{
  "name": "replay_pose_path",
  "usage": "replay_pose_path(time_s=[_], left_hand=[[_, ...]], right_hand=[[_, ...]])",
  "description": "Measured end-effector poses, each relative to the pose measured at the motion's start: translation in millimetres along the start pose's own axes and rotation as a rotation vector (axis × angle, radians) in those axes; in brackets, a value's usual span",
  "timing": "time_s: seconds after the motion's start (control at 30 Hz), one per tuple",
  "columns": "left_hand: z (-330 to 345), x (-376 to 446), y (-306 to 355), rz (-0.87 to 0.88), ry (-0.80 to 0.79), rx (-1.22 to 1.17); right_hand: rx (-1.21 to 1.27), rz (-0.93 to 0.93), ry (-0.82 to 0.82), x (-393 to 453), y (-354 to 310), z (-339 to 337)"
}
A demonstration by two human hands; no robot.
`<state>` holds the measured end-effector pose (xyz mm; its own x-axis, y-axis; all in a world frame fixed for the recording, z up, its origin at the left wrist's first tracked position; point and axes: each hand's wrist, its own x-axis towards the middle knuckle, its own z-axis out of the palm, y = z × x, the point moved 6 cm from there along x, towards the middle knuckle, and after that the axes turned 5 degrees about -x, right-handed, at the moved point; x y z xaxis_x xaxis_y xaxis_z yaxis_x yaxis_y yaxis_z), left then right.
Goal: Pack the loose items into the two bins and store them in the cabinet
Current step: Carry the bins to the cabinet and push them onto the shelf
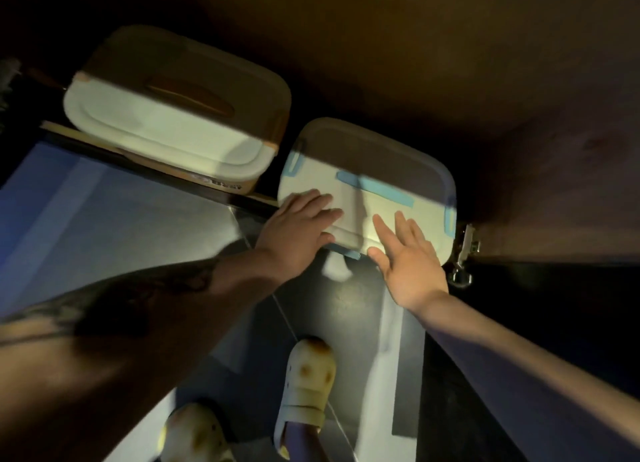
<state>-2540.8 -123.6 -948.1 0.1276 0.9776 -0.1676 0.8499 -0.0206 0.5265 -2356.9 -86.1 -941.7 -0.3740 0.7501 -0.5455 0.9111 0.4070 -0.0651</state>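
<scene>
Two lidded white bins sit side by side in the dark cabinet. The left bin (166,115) has a brown handle and brown clips and lies deeper on the shelf. The right bin (391,174) has a blue handle and blue clips, and its near edge sticks out over the shelf front. My left hand (298,229) lies flat on the near left part of its lid, fingers straight. My right hand (408,257) touches the near right part of the lid with fingers spread.
The cabinet's wooden right wall (554,184) stands close to the blue-clipped bin, with a metal hinge (464,254) at its front edge. The shelf's front edge (156,171) runs below the bins. My feet in pale clogs (304,385) stand on the dark floor.
</scene>
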Motion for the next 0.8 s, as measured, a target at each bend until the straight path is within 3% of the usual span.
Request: replay_pose_path(time_s=[0.1, 0.23, 0.43, 0.6, 0.8], left_hand=[[3, 13, -3, 0.019, -0.050, 0.091], [4, 30, -11, -0.084, -0.111, 0.134], [-7, 31, 6, -0.286, -0.240, -0.012], [-51, -55, 24, -0.342, -0.120, -0.139], [-158, -130, 30, -0.562, -0.025, -0.171]], right_hand=[[-0.107, -0.003, -0.071, 13, 5, -3], [-0.129, 0.045, -0.111, 33, -2, -9], [-0.146, 0.108, -0.109, 28, -16, -38], [-0.158, -0.034, -0.120, -37, -50, -63], [-0.276, -0.204, -0.115, -112, -115, -147]])
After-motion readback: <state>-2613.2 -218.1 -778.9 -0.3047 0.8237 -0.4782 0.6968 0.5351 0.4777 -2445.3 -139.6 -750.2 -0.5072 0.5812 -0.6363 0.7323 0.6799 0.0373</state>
